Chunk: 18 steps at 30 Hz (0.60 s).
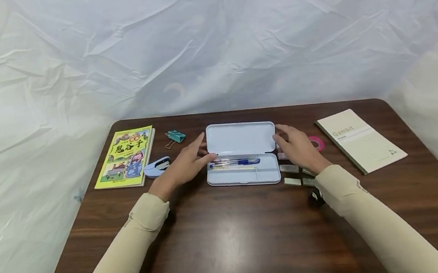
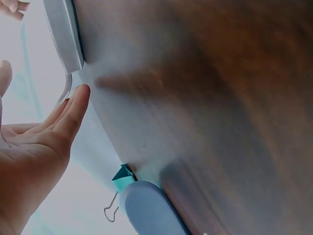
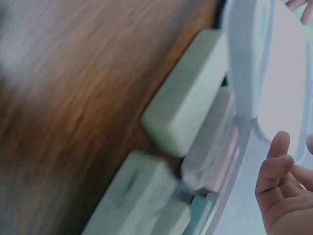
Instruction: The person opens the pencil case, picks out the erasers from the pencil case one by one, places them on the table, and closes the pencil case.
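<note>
An opened pencil case (image 1: 244,181), white inside, lies at the middle of the table with its lid (image 1: 241,138) raised at the back. Blue-capped pens (image 1: 242,161) lie in its tray. My left hand (image 1: 185,166) is at the case's left side, fingers extended and nothing in its grasp; its thumb is near the hinge corner. On the other side, my right hand (image 1: 297,146) has its loosely bent fingers at the lid's right edge. Whether they touch the lid I cannot tell. Several block erasers (image 3: 188,93) sit beside the case, under the right hand.
To the left are a yellow comic book (image 1: 124,158), a light-blue stapler (image 1: 156,167) and a teal binder clip (image 1: 176,136). A cream notebook (image 1: 361,138) lies at the right, near a pink tape roll (image 1: 317,143). A small black object (image 1: 316,197) sits by the right sleeve.
</note>
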### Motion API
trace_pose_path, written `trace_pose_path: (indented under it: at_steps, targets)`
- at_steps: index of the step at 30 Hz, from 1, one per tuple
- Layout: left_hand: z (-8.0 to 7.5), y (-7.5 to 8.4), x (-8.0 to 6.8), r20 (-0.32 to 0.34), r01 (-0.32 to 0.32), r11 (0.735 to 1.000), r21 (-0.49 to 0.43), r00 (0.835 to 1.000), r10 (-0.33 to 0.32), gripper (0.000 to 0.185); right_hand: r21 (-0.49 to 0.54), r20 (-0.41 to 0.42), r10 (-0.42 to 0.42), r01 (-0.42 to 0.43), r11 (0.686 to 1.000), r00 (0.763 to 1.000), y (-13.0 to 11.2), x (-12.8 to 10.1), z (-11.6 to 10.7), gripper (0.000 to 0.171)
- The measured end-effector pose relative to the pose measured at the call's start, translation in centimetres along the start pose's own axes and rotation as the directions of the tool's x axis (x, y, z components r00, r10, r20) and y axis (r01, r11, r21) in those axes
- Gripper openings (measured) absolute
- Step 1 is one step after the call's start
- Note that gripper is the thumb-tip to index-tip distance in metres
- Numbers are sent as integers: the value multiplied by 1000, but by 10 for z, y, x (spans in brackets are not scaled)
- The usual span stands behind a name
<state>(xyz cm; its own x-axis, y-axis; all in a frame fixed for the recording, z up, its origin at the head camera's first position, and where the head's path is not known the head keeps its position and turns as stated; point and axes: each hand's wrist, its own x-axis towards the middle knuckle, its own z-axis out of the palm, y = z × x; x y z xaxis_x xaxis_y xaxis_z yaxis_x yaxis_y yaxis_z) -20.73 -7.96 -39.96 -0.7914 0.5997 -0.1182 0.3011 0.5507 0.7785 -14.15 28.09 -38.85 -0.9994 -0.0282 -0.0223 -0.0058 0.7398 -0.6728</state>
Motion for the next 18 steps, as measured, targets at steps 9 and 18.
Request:
trace_pose_path:
  at_steps: [9, 18]
  targets:
    - [-7, 12, -9, -72, -8, 999, -32, 997, 6, 84, 215, -32, -9, 16, 976, 999, -6, -18, -7, 54]
    - [1, 21, -29, -147, -137, 989, 62, 979, 145, 35, 152, -23, -71, 73, 986, 997, -5, -47, -1, 30]
